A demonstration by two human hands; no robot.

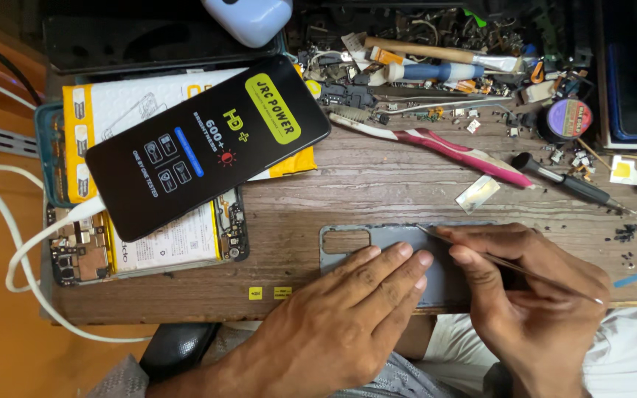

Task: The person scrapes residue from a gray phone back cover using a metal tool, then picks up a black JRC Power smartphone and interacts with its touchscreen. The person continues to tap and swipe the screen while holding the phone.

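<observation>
Here, the left hand (348, 309) is lying flat with its fingers stretched out, released and pressing down on a grey phone back cover (385, 243), which is resting near the front edge of the wooden worktop (377, 184). The right hand (532, 302) is clenched in a pinching grip around thin metal tweezers (481, 254), and their tip is touching the upper edge of the cover, just beside the left fingertips. To the left, a new black phone screen (208, 144) with printed film is lying tilted across a yellow and white package (123, 110) and an opened phone body (149, 247), where the battery and the circuit board are showing. A white cable (20, 258) is running to that phone. Behind the hands, a red and white toothbrush (436, 144), a black screwdriver (565, 184), a blue and white tool (429, 72) and a wooden-handled tool (422, 50) are lying among many small parts. Two small yellow stickers (268, 292) are sitting near the left wrist.
</observation>
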